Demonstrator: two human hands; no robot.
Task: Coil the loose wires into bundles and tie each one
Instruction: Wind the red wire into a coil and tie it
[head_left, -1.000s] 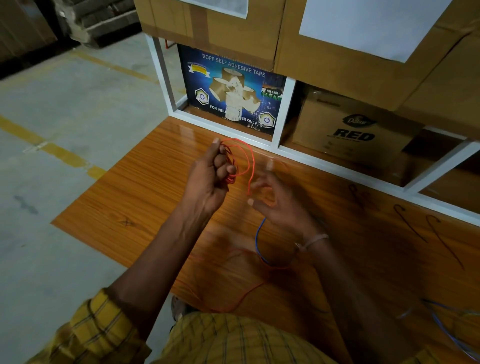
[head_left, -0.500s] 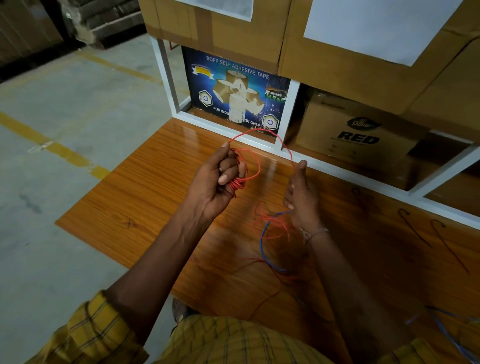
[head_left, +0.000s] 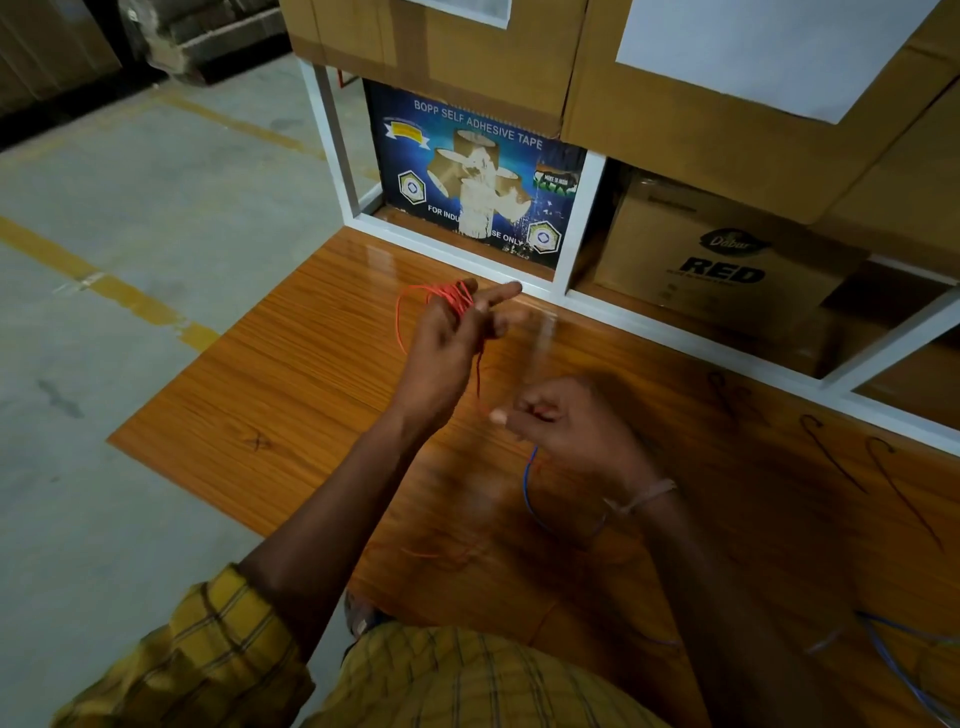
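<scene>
My left hand (head_left: 447, 343) holds a small coil of red wire (head_left: 402, 322) above the wooden table (head_left: 291, 395); the loops wrap over its fingers, with the index finger stretched out. A strand of the red wire runs down from the coil to my right hand (head_left: 576, 426), which pinches it between thumb and fingers. That hand is blurred by motion. A blue wire (head_left: 529, 483) hangs below my right hand and trails across the table. More red wire lies loose on the table near my body.
A white shelf frame (head_left: 576, 218) stands at the table's far edge, holding a blue adhesive tape box (head_left: 467, 176) and a brown carton (head_left: 717, 260). More blue wires (head_left: 893, 660) lie at the table's right. Dark hook-shaped pieces (head_left: 831, 457) lie on the right. Concrete floor lies left.
My right hand has come down and toward me from near the shelf edge, pulling the red strand. My left hand turned, and the coil sits over its fingers.
</scene>
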